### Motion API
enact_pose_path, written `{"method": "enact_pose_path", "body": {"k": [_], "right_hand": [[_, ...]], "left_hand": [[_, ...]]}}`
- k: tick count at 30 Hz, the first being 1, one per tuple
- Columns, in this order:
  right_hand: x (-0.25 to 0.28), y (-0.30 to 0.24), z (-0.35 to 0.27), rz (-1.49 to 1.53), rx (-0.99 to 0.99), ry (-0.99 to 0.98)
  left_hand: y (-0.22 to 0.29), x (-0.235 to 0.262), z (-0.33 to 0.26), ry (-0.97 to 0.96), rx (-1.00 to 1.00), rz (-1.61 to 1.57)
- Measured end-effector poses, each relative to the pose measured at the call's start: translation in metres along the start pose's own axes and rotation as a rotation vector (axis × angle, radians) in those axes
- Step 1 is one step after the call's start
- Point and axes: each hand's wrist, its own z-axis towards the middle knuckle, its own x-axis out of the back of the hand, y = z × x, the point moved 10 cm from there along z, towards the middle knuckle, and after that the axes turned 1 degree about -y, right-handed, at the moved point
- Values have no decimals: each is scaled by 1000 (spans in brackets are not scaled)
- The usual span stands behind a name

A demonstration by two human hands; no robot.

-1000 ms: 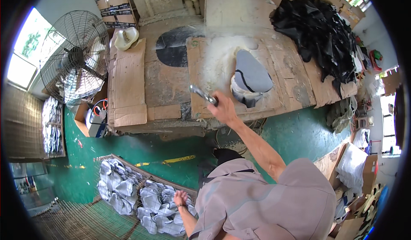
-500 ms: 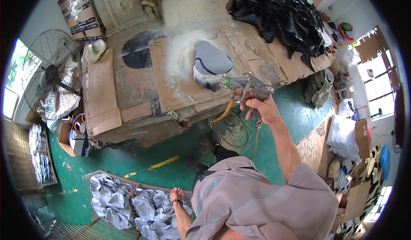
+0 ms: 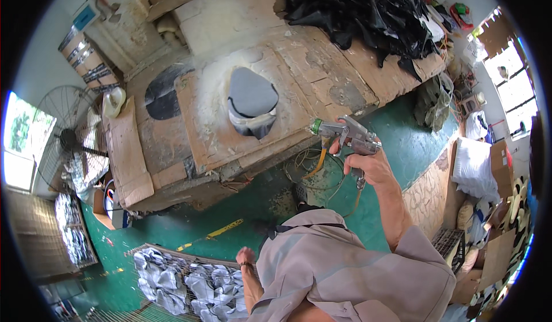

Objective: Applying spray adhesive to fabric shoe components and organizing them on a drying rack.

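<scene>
My right hand [image 3: 375,164] is closed round the grip of a metal spray gun [image 3: 351,133] with a green-ringed nozzle, a finger near its trigger. The gun is in front of the bench edge, nozzle pointing left. A grey rounded fabric piece [image 3: 253,95] with a dark curved line sits on the cardboard-covered bench [image 3: 227,155], apart from the gun. Its lower front looks paler and wrinkled. Low at my side, my left hand [image 3: 245,257] is beside a wire rack [image 3: 190,270] of grey pieces; its fingers are blurred, so what they do is unclear.
Black glossy pieces [image 3: 362,17] lie heaped at the bench's far right. A hose [image 3: 319,164] loops below its front edge. Left stands a large fan [image 3: 69,141]. Cartons and a white sack [image 3: 474,169] are on the right.
The spray gun has drawn away from the grey piece, to the right, in my right hand. The whole view has shifted. My left hand stays low beside the rack.
</scene>
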Motion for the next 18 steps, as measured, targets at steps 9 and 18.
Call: {"method": "enact_pose_path", "body": {"k": [9, 18], "right_hand": [[65, 44, 21, 331, -237, -145], [55, 51, 15, 273, -188, -61]], "left_hand": [[341, -398, -258, -752, -682, 187], [389, -509, -386, -1027, -710, 139]]}}
